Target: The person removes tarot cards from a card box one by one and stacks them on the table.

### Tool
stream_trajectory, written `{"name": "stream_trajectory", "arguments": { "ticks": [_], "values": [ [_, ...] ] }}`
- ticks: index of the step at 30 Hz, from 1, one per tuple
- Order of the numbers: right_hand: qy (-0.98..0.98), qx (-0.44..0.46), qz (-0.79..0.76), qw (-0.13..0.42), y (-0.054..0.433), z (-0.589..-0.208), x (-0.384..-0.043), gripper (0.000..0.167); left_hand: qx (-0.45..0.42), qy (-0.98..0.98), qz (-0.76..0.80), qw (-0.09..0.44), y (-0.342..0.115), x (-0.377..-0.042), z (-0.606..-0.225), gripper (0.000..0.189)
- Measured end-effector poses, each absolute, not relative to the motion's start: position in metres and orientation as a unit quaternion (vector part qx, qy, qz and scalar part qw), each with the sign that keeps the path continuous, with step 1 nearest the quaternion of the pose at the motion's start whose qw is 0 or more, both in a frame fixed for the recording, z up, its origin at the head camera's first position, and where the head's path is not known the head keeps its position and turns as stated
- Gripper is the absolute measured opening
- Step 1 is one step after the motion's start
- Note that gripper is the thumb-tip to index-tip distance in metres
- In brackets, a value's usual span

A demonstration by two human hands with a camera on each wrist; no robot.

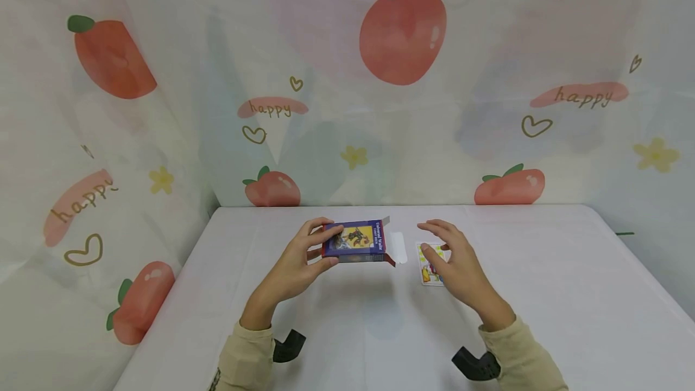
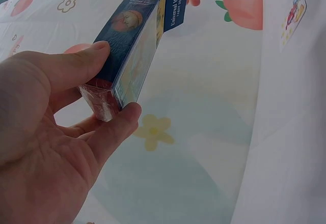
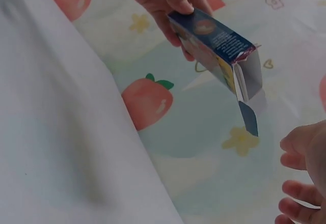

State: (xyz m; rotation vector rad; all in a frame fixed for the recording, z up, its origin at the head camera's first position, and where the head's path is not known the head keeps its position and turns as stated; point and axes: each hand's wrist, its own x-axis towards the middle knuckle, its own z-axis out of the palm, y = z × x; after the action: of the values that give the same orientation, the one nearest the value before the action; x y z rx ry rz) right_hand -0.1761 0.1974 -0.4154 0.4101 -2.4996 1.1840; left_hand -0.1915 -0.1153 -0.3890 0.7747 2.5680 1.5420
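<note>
My left hand (image 1: 295, 267) grips a blue tarot deck box (image 1: 361, 240) above the table, thumb on one narrow side and fingers on the other faces. "Universal Waite" is printed on its opened end flap (image 2: 175, 5). The box's open end points toward my right hand (image 1: 458, 267), and pale edges show inside its mouth in the right wrist view. Clear wrap (image 2: 104, 102) clings to the end near my left palm. My right hand hovers with loosely bent fingers and holds nothing. Beneath it lies a colourful card (image 1: 430, 277) on the table, partly covered by the hand in the head view.
A white cloth covers the table (image 1: 353, 330). Behind and to the left hangs a printed curtain (image 1: 336, 65) with peaches and "happy" lettering. Black wrist mounts (image 1: 289, 346) sit at both sleeves.
</note>
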Motion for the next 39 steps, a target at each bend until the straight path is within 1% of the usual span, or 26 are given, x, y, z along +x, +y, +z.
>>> {"name": "stream_trajectory", "arguments": {
  "ticks": [8,26,34,39],
  "values": [
    [-0.876,0.154,0.427,0.166,0.187,-0.406,-0.167,0.037,0.254,0.83,0.497,0.021,-0.115,-0.191,-0.389,0.055],
    [-0.874,0.174,0.432,0.136,0.166,-0.406,-0.156,0.037,0.257,0.832,0.491,0.026,-0.111,-0.189,-0.389,0.056],
    [-0.876,0.195,0.419,0.139,0.162,-0.408,-0.155,0.039,0.261,0.833,0.487,0.031,-0.11,-0.187,-0.387,0.056],
    [-0.884,0.2,0.403,0.13,0.161,-0.408,-0.154,0.04,0.258,0.833,0.488,0.035,-0.109,-0.186,-0.386,0.056]
  ]
}}
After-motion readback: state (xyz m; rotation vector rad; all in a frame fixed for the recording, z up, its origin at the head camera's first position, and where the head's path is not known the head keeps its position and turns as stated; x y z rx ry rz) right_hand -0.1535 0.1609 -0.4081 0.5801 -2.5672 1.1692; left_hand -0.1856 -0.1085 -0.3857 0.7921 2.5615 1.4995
